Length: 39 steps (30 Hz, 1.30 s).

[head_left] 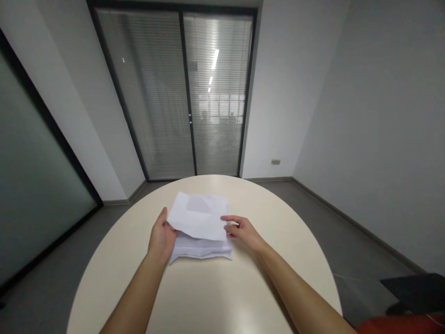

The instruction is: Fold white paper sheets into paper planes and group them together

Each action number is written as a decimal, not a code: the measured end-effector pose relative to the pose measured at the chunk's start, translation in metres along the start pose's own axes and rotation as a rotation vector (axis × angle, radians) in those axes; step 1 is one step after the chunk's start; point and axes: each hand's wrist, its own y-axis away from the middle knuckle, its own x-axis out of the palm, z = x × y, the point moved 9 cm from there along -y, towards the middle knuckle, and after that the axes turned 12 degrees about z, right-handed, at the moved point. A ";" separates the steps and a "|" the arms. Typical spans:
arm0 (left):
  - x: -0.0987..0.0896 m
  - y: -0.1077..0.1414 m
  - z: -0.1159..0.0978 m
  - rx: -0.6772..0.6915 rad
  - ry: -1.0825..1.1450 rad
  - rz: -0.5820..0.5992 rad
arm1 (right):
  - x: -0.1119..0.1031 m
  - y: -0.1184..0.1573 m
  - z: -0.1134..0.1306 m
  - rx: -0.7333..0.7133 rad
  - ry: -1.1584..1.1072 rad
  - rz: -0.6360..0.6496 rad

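Note:
A loose stack of white paper sheets [205,250] lies on the round cream table [208,297]. Its upper sheet [200,222] is lifted a little at the near edge and lies unevenly over the others. My left hand [162,236] is at the left edge of the papers, thumb up and fingers partly hidden beneath them, holding that edge. At the right edge, my right hand [241,228] touches the upper sheet with its index finger stretched out and the other fingers curled, the fingers apart.
Beyond the table stands a glass door [222,139] with blinds. A black flat object [417,292] and something red [399,324] are at the lower right. Grey walls stand on both sides.

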 end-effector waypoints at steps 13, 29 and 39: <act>-0.020 -0.004 0.005 -0.022 -0.596 0.020 | 0.018 0.005 0.004 -0.038 0.272 0.157; -0.003 0.006 -0.005 -0.043 -0.872 0.080 | -0.014 -0.011 -0.005 -0.151 -0.104 -0.079; -0.020 -0.003 -0.004 -0.012 -0.862 0.041 | -0.032 -0.024 -0.011 -0.201 -0.053 -0.234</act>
